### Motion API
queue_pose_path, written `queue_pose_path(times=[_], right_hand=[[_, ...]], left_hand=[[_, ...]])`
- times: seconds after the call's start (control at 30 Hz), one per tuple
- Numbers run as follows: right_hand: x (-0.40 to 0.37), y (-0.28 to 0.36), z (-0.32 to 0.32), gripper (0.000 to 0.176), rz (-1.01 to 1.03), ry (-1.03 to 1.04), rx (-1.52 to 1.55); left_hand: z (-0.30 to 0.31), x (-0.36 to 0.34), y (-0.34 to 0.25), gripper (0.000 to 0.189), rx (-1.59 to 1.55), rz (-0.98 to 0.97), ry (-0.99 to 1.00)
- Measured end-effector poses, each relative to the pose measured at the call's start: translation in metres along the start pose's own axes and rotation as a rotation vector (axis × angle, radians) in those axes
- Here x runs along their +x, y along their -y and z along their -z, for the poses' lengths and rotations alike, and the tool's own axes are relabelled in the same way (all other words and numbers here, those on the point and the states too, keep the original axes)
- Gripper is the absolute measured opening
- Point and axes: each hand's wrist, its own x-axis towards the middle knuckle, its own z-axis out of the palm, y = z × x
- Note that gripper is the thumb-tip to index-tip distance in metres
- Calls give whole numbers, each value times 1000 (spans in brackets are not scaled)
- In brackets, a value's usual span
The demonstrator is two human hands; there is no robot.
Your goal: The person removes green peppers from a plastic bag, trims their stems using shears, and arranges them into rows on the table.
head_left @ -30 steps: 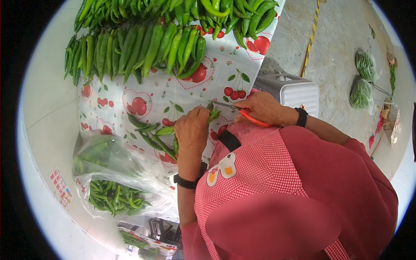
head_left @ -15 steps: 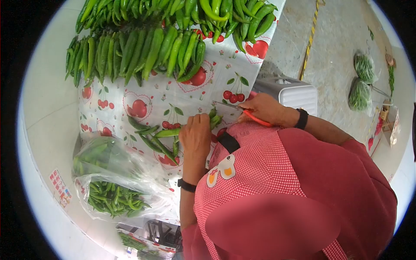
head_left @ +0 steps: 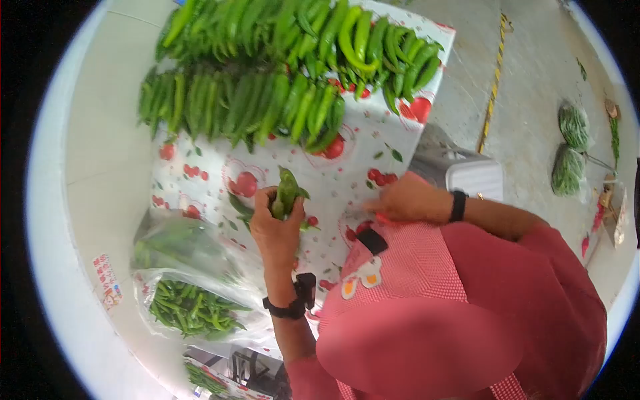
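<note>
Above the tablecloth, my left hand (head_left: pixel 275 225) is closed around a few green peppers (head_left: pixel 287 193), their stem ends sticking up past the fingers. Beside and partly under that hand lie loose green peppers (head_left: pixel 239 205). My right hand (head_left: pixel 412 200) is closed, to the right near the apron, and is smeared by motion. It grips scissors with red-orange handles (head_left: pixel 383 219); their blades are too blurred to make out.
Long green peppers (head_left: pixel 247 110) lie in two rows across the back of the fruit-print tablecloth (head_left: pixel 313 170). At front left is a clear plastic bag of peppers (head_left: pixel 193 307). A grey-white stool (head_left: pixel 473 177) stands right of the table; bagged green produce (head_left: pixel 569 170) is on the floor.
My left hand has moved left and lifted with peppers in it. My right hand has drawn slightly lower with the scissors. The whole view has shifted a little.
</note>
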Motion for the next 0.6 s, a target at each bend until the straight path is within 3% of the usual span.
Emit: queue_pose_path(times=[0.1,0.2,0.23,0.3,0.4,0.6], right_hand=[[2,1,2,30,35,-50,178],[9,-19,4,35,-311,-276,274],[13,-19,14,35,-301,-289,271],[17,-19,35,36,-474,-142,256],[17,-21,20,39,-429,-265,207],[17,-23,15,38,-448,-270,205]], left_hand=[[17,16,-11,31,59,-188,-120],[36,48,-19,33,75,-212,-201],[44,62,-21,33,138,-283,-247],[60,88,-28,34,213,-365,-335],[72,120,-41,33,276,-410,-335],[54,173,-60,32,446,-388,-210]])
